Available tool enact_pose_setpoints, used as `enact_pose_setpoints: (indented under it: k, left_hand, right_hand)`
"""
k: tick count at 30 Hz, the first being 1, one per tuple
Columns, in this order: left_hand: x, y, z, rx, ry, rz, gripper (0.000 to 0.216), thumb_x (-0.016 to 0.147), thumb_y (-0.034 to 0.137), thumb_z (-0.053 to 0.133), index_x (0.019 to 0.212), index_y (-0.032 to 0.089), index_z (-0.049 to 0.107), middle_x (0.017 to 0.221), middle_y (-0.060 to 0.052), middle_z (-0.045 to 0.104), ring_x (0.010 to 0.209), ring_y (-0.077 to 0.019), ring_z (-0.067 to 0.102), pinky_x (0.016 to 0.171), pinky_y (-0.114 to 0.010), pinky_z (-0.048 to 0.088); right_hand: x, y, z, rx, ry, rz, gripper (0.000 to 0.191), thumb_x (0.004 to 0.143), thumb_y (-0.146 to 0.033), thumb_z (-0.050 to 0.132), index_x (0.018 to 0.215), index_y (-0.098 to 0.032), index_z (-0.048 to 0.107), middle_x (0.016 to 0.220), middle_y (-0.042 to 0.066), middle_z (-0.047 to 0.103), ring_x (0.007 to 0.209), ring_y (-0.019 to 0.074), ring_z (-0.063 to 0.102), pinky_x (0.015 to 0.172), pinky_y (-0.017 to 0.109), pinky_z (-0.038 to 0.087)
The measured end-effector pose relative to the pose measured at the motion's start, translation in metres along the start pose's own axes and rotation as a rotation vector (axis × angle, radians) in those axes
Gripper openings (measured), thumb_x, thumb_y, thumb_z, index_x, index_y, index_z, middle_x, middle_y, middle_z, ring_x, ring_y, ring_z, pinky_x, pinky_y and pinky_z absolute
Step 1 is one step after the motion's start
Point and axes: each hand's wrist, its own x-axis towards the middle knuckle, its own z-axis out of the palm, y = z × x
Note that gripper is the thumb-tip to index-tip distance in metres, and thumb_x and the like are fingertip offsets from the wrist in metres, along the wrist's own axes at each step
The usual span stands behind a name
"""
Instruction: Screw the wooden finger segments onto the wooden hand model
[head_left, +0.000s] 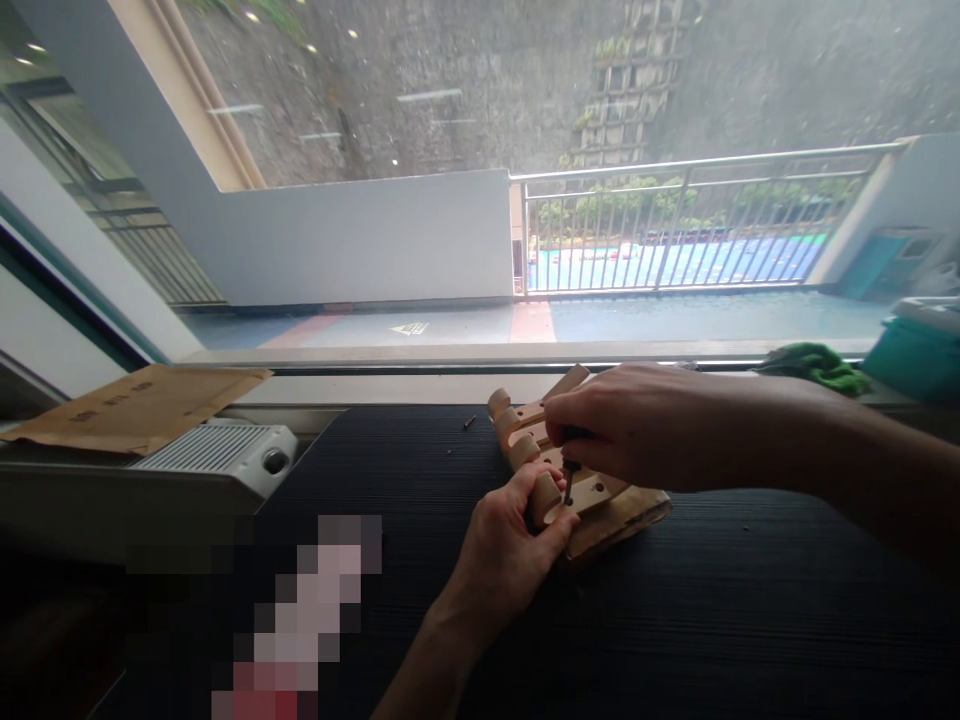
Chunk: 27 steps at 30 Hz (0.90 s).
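On the dark table lies a wooden piece [545, 484] with several rounded pegs along its left side and drilled holes in its slats. A flat wooden board [622, 522] sits beneath it. My left hand [517, 520] grips the near left end of the wooden piece, fingers around the closest peg. Above it, my right hand [611, 420] is closed around a screwdriver [570, 480], whose handle is mostly hidden by the fingers. The screwdriver's shaft points down at a hole in the nearest slat; whether a screw sits under the tip I cannot tell.
A loose screw [469, 422] lies on the black table [420, 500], left of the wooden piece. Further left, a brown paper envelope [142, 405] rests on a white appliance [225, 455]. Green cloth [814, 368] and a teal container [915, 350] are by the window at right.
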Motion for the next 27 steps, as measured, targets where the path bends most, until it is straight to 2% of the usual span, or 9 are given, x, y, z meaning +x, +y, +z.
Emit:
enact_pose_setpoints:
  k: [6, 11, 14, 20, 27]
  left_hand:
    - [0.001, 0.002, -0.001, -0.002, 0.009, 0.018, 0.021, 0.079, 0.02, 0.062, 0.1, 0.023, 0.058, 0.088, 0.004, 0.065, 0.08, -0.0123, 0.061, 0.074, -0.018, 0.043]
    - [0.002, 0.0, 0.001, -0.011, 0.004, 0.007, 0.022, 0.079, 0.021, 0.061, 0.101, 0.023, 0.059, 0.091, 0.003, 0.066, 0.08, -0.0128, 0.061, 0.075, -0.019, 0.044]
    - [0.002, -0.001, 0.001, -0.018, 0.007, -0.004, 0.025, 0.079, 0.022, 0.061, 0.104, 0.025, 0.058, 0.09, 0.004, 0.066, 0.08, -0.0133, 0.061, 0.075, -0.02, 0.044]
    - [0.001, -0.003, 0.002, -0.002, 0.016, -0.011, 0.028, 0.079, 0.023, 0.062, 0.107, 0.025, 0.058, 0.089, 0.004, 0.067, 0.081, -0.0142, 0.062, 0.076, -0.021, 0.045]
    - [0.001, 0.0, 0.001, 0.009, 0.031, 0.01, 0.026, 0.078, 0.021, 0.063, 0.103, 0.023, 0.059, 0.088, 0.003, 0.067, 0.079, -0.0136, 0.062, 0.074, -0.02, 0.045]
  right_hand:
    - [-0.002, -0.003, 0.002, -0.008, 0.059, -0.032, 0.021, 0.088, -0.024, 0.041, 0.073, -0.018, 0.055, 0.066, -0.001, 0.058, 0.053, 0.0079, 0.045, 0.05, 0.022, 0.029]
    - [-0.004, -0.005, -0.006, -0.009, 0.018, 0.014, 0.015, 0.085, -0.03, 0.048, 0.081, -0.021, 0.06, 0.07, -0.002, 0.062, 0.055, 0.0097, 0.047, 0.049, 0.022, 0.028]
    - [-0.006, -0.004, -0.009, 0.019, 0.026, -0.002, 0.014, 0.084, -0.027, 0.05, 0.087, -0.023, 0.063, 0.07, -0.001, 0.063, 0.057, 0.0104, 0.049, 0.052, 0.023, 0.029]
    - [-0.004, -0.003, -0.005, 0.002, -0.02, -0.051, 0.015, 0.083, -0.017, 0.049, 0.085, -0.019, 0.064, 0.076, 0.001, 0.065, 0.062, 0.0105, 0.053, 0.056, 0.022, 0.032]
    - [-0.001, -0.007, -0.003, -0.013, 0.025, -0.019, 0.016, 0.087, -0.02, 0.044, 0.08, -0.016, 0.058, 0.073, 0.002, 0.062, 0.056, 0.0088, 0.048, 0.05, 0.021, 0.03]
